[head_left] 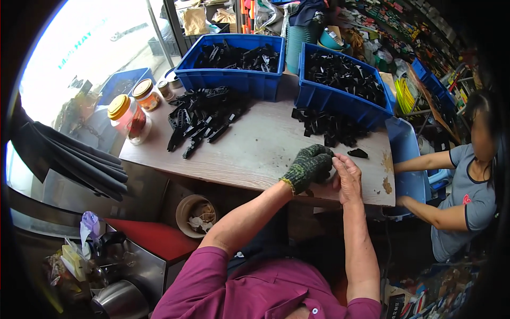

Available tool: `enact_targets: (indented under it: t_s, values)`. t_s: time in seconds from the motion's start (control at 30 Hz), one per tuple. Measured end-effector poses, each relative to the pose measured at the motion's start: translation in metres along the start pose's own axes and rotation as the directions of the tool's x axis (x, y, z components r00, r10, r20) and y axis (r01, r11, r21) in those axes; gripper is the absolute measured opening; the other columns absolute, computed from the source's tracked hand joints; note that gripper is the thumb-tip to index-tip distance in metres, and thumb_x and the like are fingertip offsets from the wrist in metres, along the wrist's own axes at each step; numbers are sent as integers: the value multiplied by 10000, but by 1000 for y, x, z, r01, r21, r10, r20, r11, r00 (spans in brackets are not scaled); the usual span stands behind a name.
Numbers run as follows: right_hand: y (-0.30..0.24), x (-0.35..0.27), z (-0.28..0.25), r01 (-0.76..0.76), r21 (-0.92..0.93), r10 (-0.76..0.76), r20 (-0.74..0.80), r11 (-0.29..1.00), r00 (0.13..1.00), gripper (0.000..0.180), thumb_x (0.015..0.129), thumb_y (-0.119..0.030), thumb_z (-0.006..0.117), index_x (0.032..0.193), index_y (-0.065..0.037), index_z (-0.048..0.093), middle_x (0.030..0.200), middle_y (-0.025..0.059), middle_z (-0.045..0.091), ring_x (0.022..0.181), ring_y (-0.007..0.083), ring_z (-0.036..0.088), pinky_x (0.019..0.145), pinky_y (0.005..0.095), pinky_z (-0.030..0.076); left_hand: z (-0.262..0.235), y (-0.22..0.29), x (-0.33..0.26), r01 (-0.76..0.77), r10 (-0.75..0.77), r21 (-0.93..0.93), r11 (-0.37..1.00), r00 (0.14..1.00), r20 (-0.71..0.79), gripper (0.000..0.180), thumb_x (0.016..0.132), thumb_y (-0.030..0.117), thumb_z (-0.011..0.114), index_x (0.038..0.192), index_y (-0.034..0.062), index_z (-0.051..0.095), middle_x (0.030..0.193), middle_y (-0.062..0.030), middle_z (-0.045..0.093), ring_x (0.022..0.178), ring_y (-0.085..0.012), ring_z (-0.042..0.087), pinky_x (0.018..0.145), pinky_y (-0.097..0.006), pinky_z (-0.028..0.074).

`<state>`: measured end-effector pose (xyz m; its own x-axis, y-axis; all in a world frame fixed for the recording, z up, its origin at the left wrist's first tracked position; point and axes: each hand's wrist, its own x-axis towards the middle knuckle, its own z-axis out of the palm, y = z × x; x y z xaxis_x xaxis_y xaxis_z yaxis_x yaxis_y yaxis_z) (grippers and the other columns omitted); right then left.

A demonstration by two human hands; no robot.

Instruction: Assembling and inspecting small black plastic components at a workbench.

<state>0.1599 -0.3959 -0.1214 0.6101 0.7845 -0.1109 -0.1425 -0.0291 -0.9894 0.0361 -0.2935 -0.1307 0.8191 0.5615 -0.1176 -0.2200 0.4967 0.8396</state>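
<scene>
My left hand (312,167), in a dark green knitted glove, is closed near the front edge of the table. My bare right hand (348,179) meets it there, with thumb and fingers pinched together. Whatever lies between the two hands is hidden by the fingers. Just beyond them, to the right, rests a single small black plastic piece (357,153). A heap of short black plastic parts (329,126) lies in front of the right blue crate. Longer black slotted plastic parts (199,119) are piled on the table's left half.
Two blue crates, the left (228,81) and the right (340,102), hold black parts along the table's (249,154) back. Jars (127,119) stand at the left edge. Beyond the right edge, a co-worker (462,196) reaches toward a blue bin (406,143). A bucket (183,215) sits below.
</scene>
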Motion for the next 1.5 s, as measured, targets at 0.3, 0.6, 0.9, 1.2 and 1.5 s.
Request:
enact_targets:
  t_s: [0.3,0.6,0.9,1.2,1.5]
  values:
    - [19,9,-9,67,53,-71,80,996,994,237,914,-212,736,1057,-31,681,940,-27,672,834,53,575,788,205,436,8,-43,3,-287,447,701,653,893,-51,368,911,178,579,1234,1,564,1192,-236,610,1054,-407,608,839,-473,519]
    - [13,1,-1,43,-116,-30,111,992,993,261,944,-285,700,1063,-54,687,801,-97,569,649,12,482,568,187,363,-25,-56,29,-356,614,919,170,768,184,425,810,157,672,1194,5,569,1056,-225,619,962,-427,598,815,-514,490]
    - [5,-14,16,2,26,-3,75,1000,997,347,1005,-382,569,811,-109,477,459,-29,343,352,88,342,419,323,533,-60,40,-62,-3,880,999,34,475,-28,330,870,235,708,1165,96,661,1026,-132,683,962,-340,648,860,-448,516]
    - [7,-9,16,-8,33,8,14,999,1000,340,995,-378,575,800,-119,471,446,-34,323,348,88,353,390,323,518,-147,74,-96,300,748,902,-310,662,38,259,869,210,615,1081,63,648,1012,-144,644,941,-367,600,783,-500,481]
    - [11,-10,17,20,65,-20,4,998,1000,326,996,-363,575,803,-119,476,450,-35,327,355,85,360,386,324,519,-141,86,-90,476,664,856,-203,709,-237,229,915,282,617,1032,97,685,1002,-156,678,968,-377,606,836,-473,488]
